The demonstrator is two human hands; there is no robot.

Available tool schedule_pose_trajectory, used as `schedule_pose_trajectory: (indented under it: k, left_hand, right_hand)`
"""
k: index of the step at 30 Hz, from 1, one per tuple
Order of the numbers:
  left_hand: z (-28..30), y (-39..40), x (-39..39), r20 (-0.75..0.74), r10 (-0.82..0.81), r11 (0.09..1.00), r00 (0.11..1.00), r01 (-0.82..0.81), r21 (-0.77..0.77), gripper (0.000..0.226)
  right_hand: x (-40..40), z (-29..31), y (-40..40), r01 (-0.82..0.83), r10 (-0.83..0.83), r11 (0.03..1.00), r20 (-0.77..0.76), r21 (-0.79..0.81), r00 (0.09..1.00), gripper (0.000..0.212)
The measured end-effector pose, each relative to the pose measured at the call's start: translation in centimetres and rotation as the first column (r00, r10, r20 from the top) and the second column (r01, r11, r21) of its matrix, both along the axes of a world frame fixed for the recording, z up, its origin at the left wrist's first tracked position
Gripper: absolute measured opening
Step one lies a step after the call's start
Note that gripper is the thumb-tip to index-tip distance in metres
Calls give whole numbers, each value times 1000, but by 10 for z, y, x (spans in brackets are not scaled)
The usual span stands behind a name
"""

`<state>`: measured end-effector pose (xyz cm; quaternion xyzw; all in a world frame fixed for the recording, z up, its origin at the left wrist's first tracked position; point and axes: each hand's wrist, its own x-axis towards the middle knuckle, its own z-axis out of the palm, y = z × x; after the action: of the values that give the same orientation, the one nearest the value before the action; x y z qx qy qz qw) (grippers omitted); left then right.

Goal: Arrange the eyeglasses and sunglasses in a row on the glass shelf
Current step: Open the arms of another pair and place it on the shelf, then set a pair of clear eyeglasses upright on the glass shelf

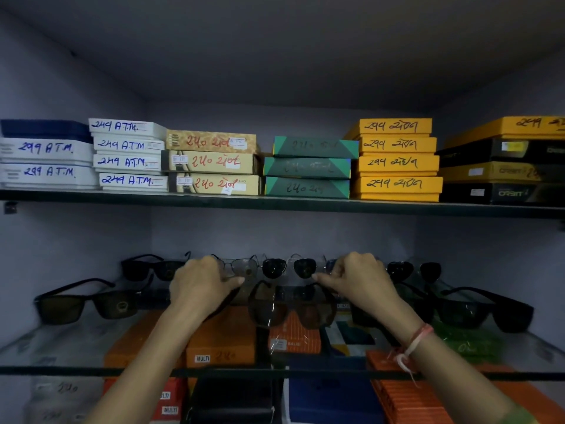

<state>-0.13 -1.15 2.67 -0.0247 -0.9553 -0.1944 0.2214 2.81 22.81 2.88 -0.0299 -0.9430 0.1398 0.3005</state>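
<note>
Both hands hold one pair of large brown-lens sunglasses (290, 307) over the middle of the glass shelf (76, 341). My left hand (198, 286) grips its left temple and my right hand (357, 280) pinches its right temple. Behind the hands runs a back row: a black pair (146, 267), a thin metal-frame pair (241, 266), a dark aviator pair (289, 267) and another dark pair (412, 270). In the front row, a black pair with brown lenses (85, 304) lies at the left and a black pair (477, 310) at the right.
The upper shelf (275, 205) carries stacks of white, tan, green, yellow and black boxes with handwritten prices. Below the glass shelf, orange (220, 341), blue and black boxes show through. Grey cabinet walls close in on both sides.
</note>
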Motion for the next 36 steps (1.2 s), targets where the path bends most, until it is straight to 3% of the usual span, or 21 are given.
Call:
schedule_pose_trajectory:
  k: [3,7,14,16,19,25,31,36]
  left_hand:
    - [-2,-14,4,91,112,988,990,-101,-115,49]
    - [-9,-25,5,156,100,985,983,-76,-157,42]
    - [-16,-61,10,-190,-49,991,981,24,-130,23]
    - [-16,-69,12,-266,-126,988,956,95,-124,25]
    - [-16,-77,18,-377,-197,977,905,148,-154,24]
    - [-20,-92,28,-459,-231,964,858,139,-225,24]
    - [-18,-108,24,-438,-139,990,888,139,-34,24]
    - [-17,-109,22,-506,-102,975,857,186,119,21]
  right_hand:
    - [5,0,-9,-18,20,1000,-86,21,996,43]
    - [9,2,-30,-75,78,997,-137,22,987,37]
    - [4,3,-82,-301,311,950,-191,82,931,18]
    - [2,2,-99,-357,378,924,-179,135,909,28]
    - [0,-1,-118,-363,395,909,-145,205,907,42]
    - [5,-6,-141,-345,407,890,-180,297,895,30]
    - [8,-10,-150,-229,315,936,-342,268,885,25]
    - [11,-10,-152,-179,268,957,-453,230,851,14]
